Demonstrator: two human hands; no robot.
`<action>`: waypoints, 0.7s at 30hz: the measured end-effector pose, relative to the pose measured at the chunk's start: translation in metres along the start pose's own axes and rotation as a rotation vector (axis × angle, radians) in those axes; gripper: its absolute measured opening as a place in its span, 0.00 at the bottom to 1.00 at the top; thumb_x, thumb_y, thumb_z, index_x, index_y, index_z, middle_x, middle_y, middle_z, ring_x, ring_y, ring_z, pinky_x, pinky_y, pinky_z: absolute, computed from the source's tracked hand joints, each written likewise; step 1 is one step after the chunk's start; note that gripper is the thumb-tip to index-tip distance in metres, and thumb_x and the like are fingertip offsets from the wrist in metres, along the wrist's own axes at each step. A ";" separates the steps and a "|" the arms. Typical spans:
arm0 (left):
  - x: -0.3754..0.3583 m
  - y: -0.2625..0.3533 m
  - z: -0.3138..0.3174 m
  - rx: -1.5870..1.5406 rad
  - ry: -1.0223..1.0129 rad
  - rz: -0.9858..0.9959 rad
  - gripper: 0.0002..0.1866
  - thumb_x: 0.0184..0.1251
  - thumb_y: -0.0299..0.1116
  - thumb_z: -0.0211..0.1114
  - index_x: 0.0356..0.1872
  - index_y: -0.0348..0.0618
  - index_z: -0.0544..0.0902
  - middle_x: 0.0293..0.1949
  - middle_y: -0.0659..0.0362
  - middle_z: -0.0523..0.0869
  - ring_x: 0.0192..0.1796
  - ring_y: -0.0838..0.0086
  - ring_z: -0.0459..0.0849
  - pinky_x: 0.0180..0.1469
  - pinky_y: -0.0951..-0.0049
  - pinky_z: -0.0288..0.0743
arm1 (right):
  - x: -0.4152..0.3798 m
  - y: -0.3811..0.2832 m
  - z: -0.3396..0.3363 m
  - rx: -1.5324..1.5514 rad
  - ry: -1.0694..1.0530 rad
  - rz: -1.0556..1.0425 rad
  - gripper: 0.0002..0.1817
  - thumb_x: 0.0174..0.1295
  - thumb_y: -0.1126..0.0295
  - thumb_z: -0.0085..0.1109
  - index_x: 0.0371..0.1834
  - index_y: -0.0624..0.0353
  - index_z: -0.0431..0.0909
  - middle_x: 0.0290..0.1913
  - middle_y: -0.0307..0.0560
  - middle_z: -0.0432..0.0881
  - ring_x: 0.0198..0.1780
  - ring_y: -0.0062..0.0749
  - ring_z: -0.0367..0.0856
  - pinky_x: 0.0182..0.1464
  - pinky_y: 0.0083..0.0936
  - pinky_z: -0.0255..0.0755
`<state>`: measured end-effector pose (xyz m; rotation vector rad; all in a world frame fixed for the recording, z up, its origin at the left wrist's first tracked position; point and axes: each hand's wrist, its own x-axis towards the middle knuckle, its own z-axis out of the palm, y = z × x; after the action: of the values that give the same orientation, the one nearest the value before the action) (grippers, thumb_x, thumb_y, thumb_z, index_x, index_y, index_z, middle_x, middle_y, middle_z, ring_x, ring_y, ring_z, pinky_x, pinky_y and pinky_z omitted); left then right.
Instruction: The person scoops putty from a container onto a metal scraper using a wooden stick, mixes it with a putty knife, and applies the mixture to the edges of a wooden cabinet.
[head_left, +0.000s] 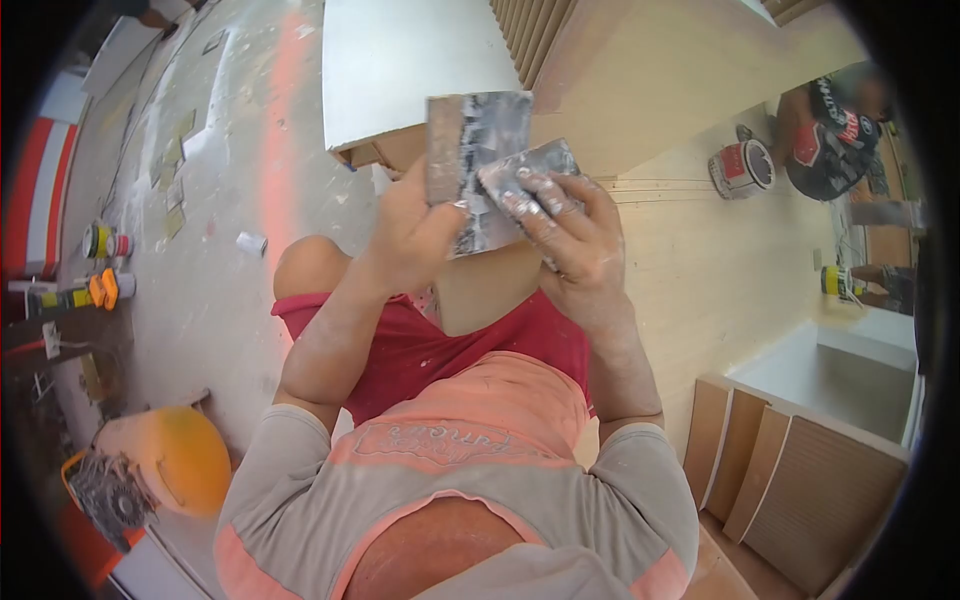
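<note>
My left hand [408,232] grips a rectangular board [447,150] by its lower left edge, thumb on its face. Dark and whitish smears cover much of that board. A smaller smeared plate [548,160] is held in my right hand [580,235], whose fingers lie spread over its face and are coated with whitish paste. The small plate overlaps the right side of the larger board. Both are held up in front of my lap, above the red shorts [400,350].
A white-topped cabinet [410,70] stands ahead. A person [830,140] is at the upper right beside a bucket [742,168]. An orange tank machine [180,455] sits lower left, wooden panels [820,490] lower right. A small cup [251,243] lies on the floor [200,330].
</note>
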<state>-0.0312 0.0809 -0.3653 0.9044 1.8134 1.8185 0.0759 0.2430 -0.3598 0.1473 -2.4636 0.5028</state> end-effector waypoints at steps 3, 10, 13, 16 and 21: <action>-0.020 0.006 0.005 0.019 0.201 0.011 0.19 0.53 0.23 0.47 0.50 0.31 0.68 0.39 0.56 0.78 0.35 0.76 0.76 0.38 0.77 0.71 | -0.017 0.001 -0.009 0.111 -0.087 -0.067 0.27 0.33 0.80 0.58 0.43 0.50 0.78 0.46 0.39 0.78 0.46 0.40 0.73 0.54 0.42 0.64; -0.043 0.002 0.033 -0.638 0.704 -0.177 0.17 0.53 0.21 0.47 0.47 0.35 0.69 0.33 0.58 0.75 0.34 0.76 0.77 0.36 0.75 0.75 | -0.050 0.016 -0.017 0.911 0.139 0.178 0.24 0.40 0.90 0.48 0.44 0.61 0.77 0.49 0.51 0.76 0.52 0.44 0.74 0.53 0.33 0.67; -0.049 0.014 0.069 -0.748 0.698 -0.128 0.17 0.54 0.21 0.47 0.47 0.35 0.68 0.35 0.57 0.76 0.35 0.75 0.77 0.37 0.74 0.76 | -0.049 0.008 -0.020 0.940 0.163 0.136 0.24 0.41 0.91 0.45 0.43 0.64 0.77 0.48 0.56 0.77 0.54 0.46 0.73 0.53 0.31 0.67; -0.055 0.009 0.068 -0.679 0.755 -0.063 0.17 0.54 0.22 0.48 0.48 0.36 0.68 0.36 0.58 0.75 0.35 0.76 0.77 0.37 0.74 0.75 | -0.059 0.048 -0.016 0.645 -0.168 0.021 0.23 0.44 0.92 0.46 0.44 0.62 0.78 0.46 0.51 0.79 0.52 0.45 0.74 0.52 0.29 0.68; -0.059 0.024 0.075 -0.137 0.860 -0.123 0.15 0.54 0.24 0.49 0.46 0.34 0.70 0.36 0.59 0.75 0.35 0.79 0.74 0.38 0.77 0.71 | -0.037 0.057 -0.049 0.515 -0.051 -0.066 0.25 0.38 0.91 0.47 0.42 0.59 0.79 0.44 0.50 0.79 0.49 0.45 0.74 0.49 0.31 0.70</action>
<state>0.0665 0.0921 -0.3555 -0.0974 2.0784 2.4143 0.1202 0.3140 -0.3639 0.4512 -2.3160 1.1061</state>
